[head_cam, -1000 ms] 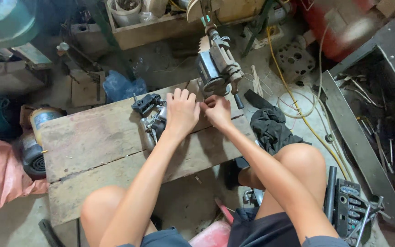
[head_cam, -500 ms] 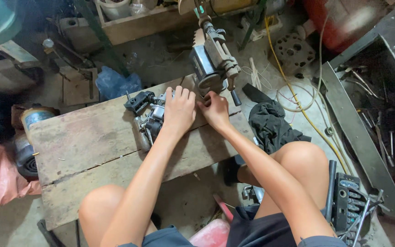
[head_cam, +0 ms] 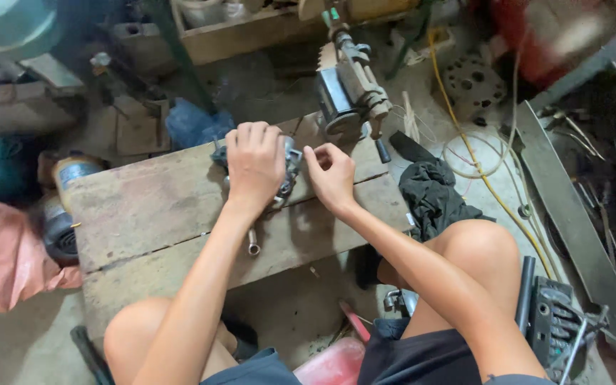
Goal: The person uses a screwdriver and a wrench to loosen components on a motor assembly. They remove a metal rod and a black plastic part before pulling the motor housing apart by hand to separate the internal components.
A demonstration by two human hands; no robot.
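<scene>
My left hand (head_cam: 254,167) lies flat over a small metal engine part (head_cam: 285,171) at the upper centre of the frame, fingers curled down around it, pressing it onto the wooden desk (head_cam: 151,214). My right hand (head_cam: 333,178) sits just right of the part, fingers pinched together at its edge; what they grip is hidden. A dark rag (head_cam: 433,192) lies at the desk's right end.
</scene>
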